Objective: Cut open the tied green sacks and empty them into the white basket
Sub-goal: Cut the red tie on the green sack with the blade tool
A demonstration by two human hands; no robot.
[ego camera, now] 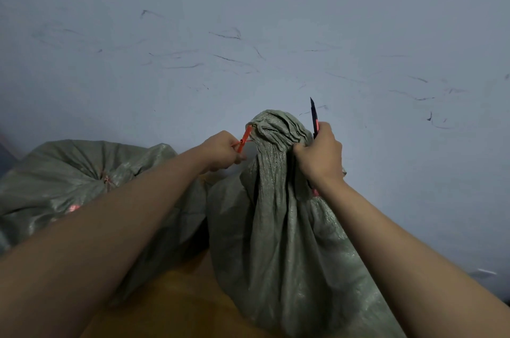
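A green woven sack stands in front of me with its gathered neck raised. My left hand pinches the orange tie at the left side of the neck. My right hand grips the bunched neck from the right and also holds a utility knife, whose dark blade points up. A second green sack, tied with a reddish cord, lies to the left. The white basket is out of view.
A scuffed pale blue-grey wall fills the background close behind the sacks. An orange-brown surface shows below, between my arms. A dark edge sits at the far right bottom corner.
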